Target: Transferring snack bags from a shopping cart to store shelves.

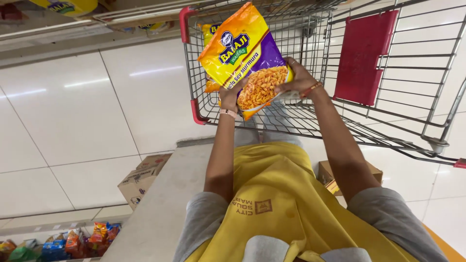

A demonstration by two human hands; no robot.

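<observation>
A brown cardboard box (143, 179) sits on the white tiled floor (73, 121) at the far left, beside a pale counter (160, 208), with colourful snack packets on a low shelf (73, 242) below it. Next comes the left hand (232, 96) — its fingers closed on the lower left edge of a large orange-and-purple snack packet (245, 56). The packet is held tilted in the air over the wire shopping cart (310, 106), above another yellow packet (209, 34) already lying inside. The right hand (297, 80) pinches the packet's lower right corner, fingers wrapped round its edge. To set it down well, I judge both hands should lower it together and flat, clear of the cart's wire rim — a puffed bag crushes easily. Further right hangs the cart's red plastic flap (364, 53).
</observation>
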